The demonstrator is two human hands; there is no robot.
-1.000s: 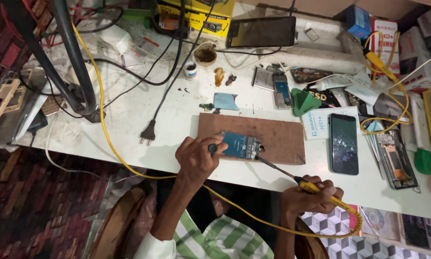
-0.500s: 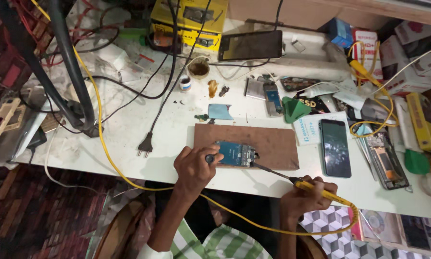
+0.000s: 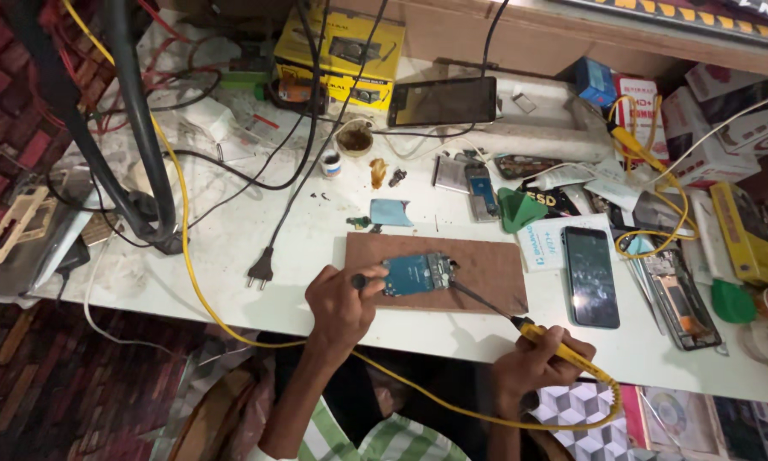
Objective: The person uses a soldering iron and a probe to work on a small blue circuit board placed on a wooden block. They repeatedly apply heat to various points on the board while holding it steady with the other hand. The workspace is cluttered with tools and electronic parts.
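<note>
The blue circuit board [image 3: 415,275] lay flat on a brown wooden board [image 3: 486,265] near the front edge of the white desk [image 3: 230,248], most likely so that heat from the work would reach the wood rather than the desk top.

The left hand [image 3: 339,303] was curled at the circuit board's left end, its fingers closed on a small dark-tipped tool [image 3: 360,280] that touched or pressed that end, seemingly to keep the board from sliding. Whether the hand also touched the circuit board itself could not be told.

The right hand [image 3: 533,365] was clamped around the yellow handle of a soldering iron [image 3: 520,329], held low and off the desk's front edge so that the long thin tip slanted up and left to meet the circuit board's right end. Its yellow cable [image 3: 179,230] looped under both arms and ran away across the desk to the left, clear of the work.

A black smartphone [image 3: 590,275] lay face up just right of the wooden board, with an opened phone frame [image 3: 683,299] beyond it. A loose black plug [image 3: 262,271] rested to the left, and a small pale blue cloth [image 3: 391,212] sat behind the board.
</note>
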